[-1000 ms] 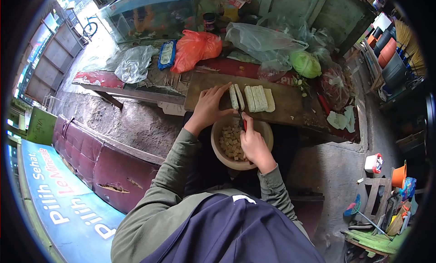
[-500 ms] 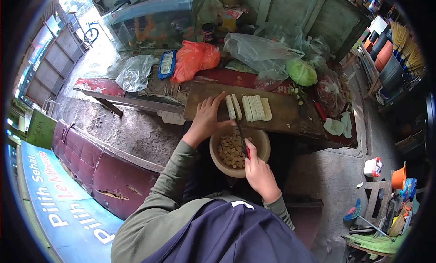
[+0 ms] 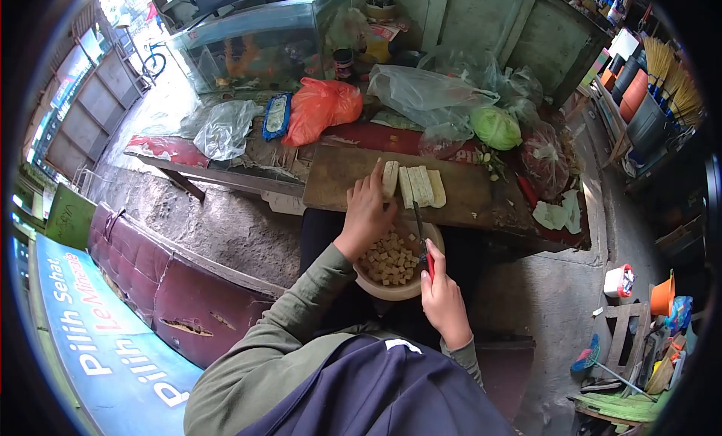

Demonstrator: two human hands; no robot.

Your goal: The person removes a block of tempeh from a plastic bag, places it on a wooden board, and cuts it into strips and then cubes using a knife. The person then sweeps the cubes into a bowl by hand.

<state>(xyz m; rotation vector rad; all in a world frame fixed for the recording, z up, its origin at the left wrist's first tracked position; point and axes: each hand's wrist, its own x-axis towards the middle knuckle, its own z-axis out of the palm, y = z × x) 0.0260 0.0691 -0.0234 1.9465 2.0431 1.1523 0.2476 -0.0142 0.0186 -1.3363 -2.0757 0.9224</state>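
Note:
My right hand (image 3: pixel 445 300) is wrapped around the red and black handle of a knife (image 3: pixel 418 219). The blade points away over the bowl toward the board. My left hand (image 3: pixel 367 214) rests at the left side of the cutting board (image 3: pixel 338 173), its index finger along a pale tempeh strip (image 3: pixel 390 179) and its thumb by the near end. Just right of it lie several more tempeh strips (image 3: pixel 418 186) side by side. Below the board's near edge, a beige bowl (image 3: pixel 387 291) holds many small tempeh cubes (image 3: pixel 391 261); my left hand covers part of its rim.
On the worn bench behind the board are an orange plastic bag (image 3: pixel 323 109), a blue-edged packet (image 3: pixel 277 116), clear plastic bags (image 3: pixel 425 90) and a cabbage (image 3: pixel 496 127). A red-handled object (image 3: pixel 526 191) lies to the right. A fish tank (image 3: pixel 252 56) stands behind.
My left hand has moved right and nearer, closing in on the left strips, which now sit closer to the others. My right hand and knife have shifted slightly right and toward me.

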